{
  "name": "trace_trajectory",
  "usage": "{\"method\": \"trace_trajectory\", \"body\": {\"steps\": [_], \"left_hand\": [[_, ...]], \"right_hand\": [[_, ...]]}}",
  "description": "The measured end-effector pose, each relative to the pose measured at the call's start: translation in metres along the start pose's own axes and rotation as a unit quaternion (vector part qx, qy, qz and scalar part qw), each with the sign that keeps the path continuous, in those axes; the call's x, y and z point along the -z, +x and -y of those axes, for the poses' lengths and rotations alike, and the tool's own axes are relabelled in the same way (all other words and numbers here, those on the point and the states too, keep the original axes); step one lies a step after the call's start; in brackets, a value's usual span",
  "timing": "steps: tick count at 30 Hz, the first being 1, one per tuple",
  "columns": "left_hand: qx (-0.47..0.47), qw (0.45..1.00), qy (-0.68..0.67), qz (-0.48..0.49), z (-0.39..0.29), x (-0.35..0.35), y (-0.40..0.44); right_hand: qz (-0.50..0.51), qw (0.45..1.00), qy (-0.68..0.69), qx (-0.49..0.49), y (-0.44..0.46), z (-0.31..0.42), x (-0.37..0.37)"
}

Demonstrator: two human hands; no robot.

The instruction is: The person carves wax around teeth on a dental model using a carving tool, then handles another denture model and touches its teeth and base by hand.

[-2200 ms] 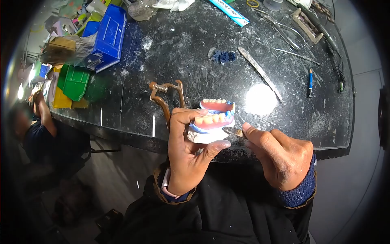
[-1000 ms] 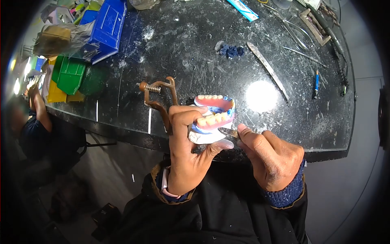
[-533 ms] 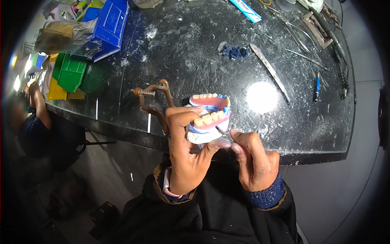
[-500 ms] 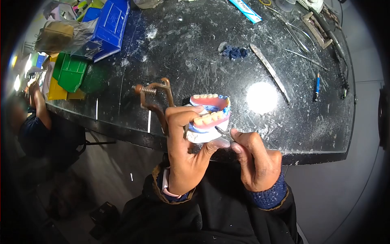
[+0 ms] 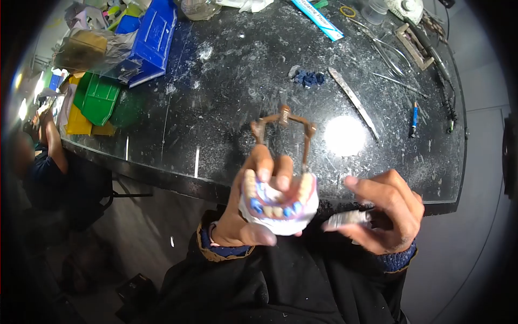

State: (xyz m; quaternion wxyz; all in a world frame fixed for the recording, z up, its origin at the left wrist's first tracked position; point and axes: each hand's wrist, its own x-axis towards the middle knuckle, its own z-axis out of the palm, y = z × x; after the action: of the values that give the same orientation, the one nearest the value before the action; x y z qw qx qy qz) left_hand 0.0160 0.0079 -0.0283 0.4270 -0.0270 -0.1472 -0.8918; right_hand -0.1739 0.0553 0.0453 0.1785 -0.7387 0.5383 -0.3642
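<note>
My left hand [image 5: 231, 220] grips a dental model [image 5: 278, 224] of white plaster with a pink wax base, cream-coloured teeth and blue wax spots. Two of its fingertips reach inside the tooth arch and the thumb lies along the near side. A brass-coloured articulator frame [image 5: 295, 116] with a spring extends from the far side of the model. Apart from the model, to its right, my right hand [image 5: 389, 213] is closed around a metal hand tool [image 5: 349, 218]. Motion smears the tool, and its working tip cannot be made out.
On the dusty black table [image 5: 226, 97] lie dark blue wax scraps [image 5: 307, 78], a knife-like metal tool [image 5: 353, 102], a blue pencil stub [image 5: 414, 119] and a blue-and-white paper packet [image 5: 319, 20]. Blue [image 5: 154, 46] and green [image 5: 100, 100] bins stand left. Another person [image 5: 48, 143] sits far left.
My left hand has turned the model so its front teeth face me, and the articulator frame has swung to the far side. My right hand has moved right with the tool, away from the model.
</note>
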Motion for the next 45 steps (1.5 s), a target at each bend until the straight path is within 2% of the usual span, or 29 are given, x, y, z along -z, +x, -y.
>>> {"method": "trace_trajectory", "body": {"steps": [2, 4, 5, 8, 9, 12, 13, 16, 18, 20, 22, 24, 25, 31, 39, 45], "left_hand": [[0.018, 0.999, 0.025, -0.012, 0.013, -0.006, -0.003], [0.103, 0.990, 0.086, 0.045, 0.008, -0.004, 0.000], [0.092, 0.987, 0.079, 0.105, 0.011, 0.008, 0.000], [0.084, 0.972, 0.215, -0.045, 0.005, -0.019, -0.001], [0.049, 0.936, 0.346, 0.050, 0.000, -0.008, 0.002], [-0.056, 0.952, 0.285, -0.098, 0.019, -0.023, 0.000], [-0.082, 0.941, 0.323, -0.058, 0.025, -0.015, 0.000], [-0.097, 0.969, 0.228, -0.020, 0.037, -0.017, 0.007], [-0.030, 0.970, 0.230, -0.069, 0.032, -0.018, 0.003], [0.038, 0.966, 0.230, -0.115, 0.026, -0.019, 0.000], [0.021, 0.987, 0.123, -0.104, 0.033, -0.016, 0.001], [0.019, 0.987, 0.116, -0.111, 0.032, -0.020, 0.002], [0.010, 0.988, 0.109, -0.110, 0.032, -0.022, 0.004], [0.001, 0.988, 0.124, -0.096, 0.030, -0.018, 0.007], [-0.020, 0.980, 0.181, -0.082, 0.030, -0.016, 0.008], [0.003, 0.983, 0.149, -0.104, 0.032, -0.015, 0.010]], "right_hand": [[0.032, 0.995, 0.071, 0.058, 0.006, -0.001, -0.002], [0.086, 0.981, 0.137, 0.109, 0.009, -0.003, -0.004], [0.071, 0.981, 0.140, 0.113, 0.006, -0.003, -0.004], [0.042, 0.985, 0.117, 0.119, 0.003, -0.007, -0.001], [0.006, 0.985, 0.111, 0.131, 0.002, -0.007, -0.005], [-0.026, 0.988, 0.097, 0.121, -0.001, -0.003, -0.003], [-0.024, 0.987, 0.099, 0.122, -0.002, -0.003, -0.002], [0.016, 0.989, 0.090, 0.112, -0.001, 0.003, 0.001], [-0.002, 0.988, 0.094, 0.120, -0.001, -0.003, -0.006], [-0.031, 0.994, 0.069, 0.073, -0.001, 0.001, -0.007], [-0.064, 0.995, 0.072, 0.022, -0.002, 0.007, 0.000], [-0.038, 0.996, 0.066, 0.036, -0.008, 0.001, 0.009], [0.021, 0.999, 0.006, 0.026, -0.010, 0.005, 0.019], [0.085, 0.995, -0.056, 0.020, -0.020, 0.006, 0.033], [0.048, 0.996, -0.051, -0.047, -0.029, 0.015, 0.018], [0.019, 0.996, -0.018, -0.089, -0.042, 0.015, 0.003]]}}
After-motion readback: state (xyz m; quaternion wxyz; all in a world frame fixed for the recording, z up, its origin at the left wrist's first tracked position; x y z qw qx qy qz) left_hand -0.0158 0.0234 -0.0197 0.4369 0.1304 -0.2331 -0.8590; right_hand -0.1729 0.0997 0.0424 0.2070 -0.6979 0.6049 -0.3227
